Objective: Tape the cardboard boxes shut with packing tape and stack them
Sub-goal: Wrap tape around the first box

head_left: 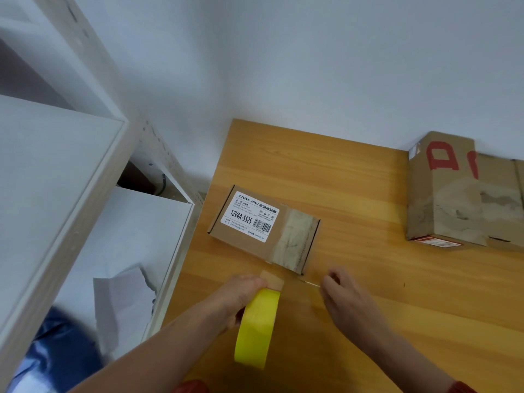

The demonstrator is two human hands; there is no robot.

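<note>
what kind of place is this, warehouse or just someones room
Probably a small home or office room, not a warehouse: a wooden table against a plain white wall, white shelving beside it, and just a small labelled box, a bigger box and a yellow tape roll.

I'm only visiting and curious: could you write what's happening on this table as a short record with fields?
surface: wooden table
left hand: grips the yellow tape roll
right hand: seems to pinch the tape end pulled from the roll
small box: lies flat beyond the hands, white label on top, tape across its right end
large box: far right by the wall, red marks, apart from the small box
stacking: not yet done
left of table: white shelf unit
</note>
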